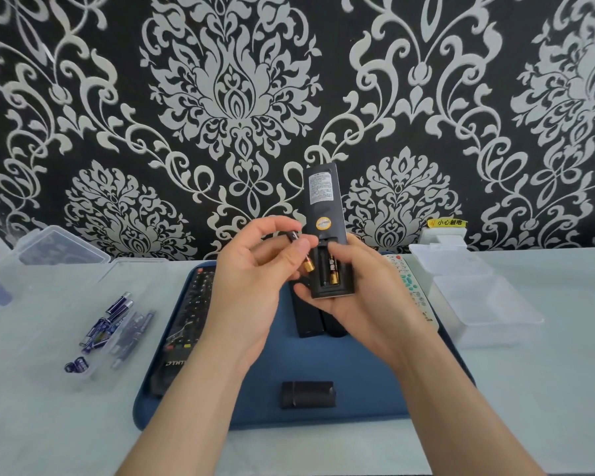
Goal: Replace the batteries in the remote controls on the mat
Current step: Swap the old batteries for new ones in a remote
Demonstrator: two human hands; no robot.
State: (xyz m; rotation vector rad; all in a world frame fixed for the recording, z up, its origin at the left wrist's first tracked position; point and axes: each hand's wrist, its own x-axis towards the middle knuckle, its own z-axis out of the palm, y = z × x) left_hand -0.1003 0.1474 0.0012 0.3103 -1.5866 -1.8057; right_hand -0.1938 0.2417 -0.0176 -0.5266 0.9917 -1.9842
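My right hand (364, 297) grips a black remote (323, 214), held upright above the blue mat (323, 365) with its back toward me. Its battery compartment is open, and one black-and-gold battery (333, 273) sits in the right slot. The left slot looks empty. My left hand (251, 280) pinches a second black-and-gold battery (301, 252) just left of the compartment. The detached battery cover (308, 394) lies on the mat near me. A black remote (186, 321) lies at the mat's left, another black remote (306, 321) under my hands, and a white remote (413, 290) at the right.
An open clear box (93, 376) at the left holds several purple batteries (107, 321); its lid (55, 245) stands behind. An empty clear box (488, 307) sits at the right, with another lid (447, 259) behind. Patterned wall rises just behind the table.
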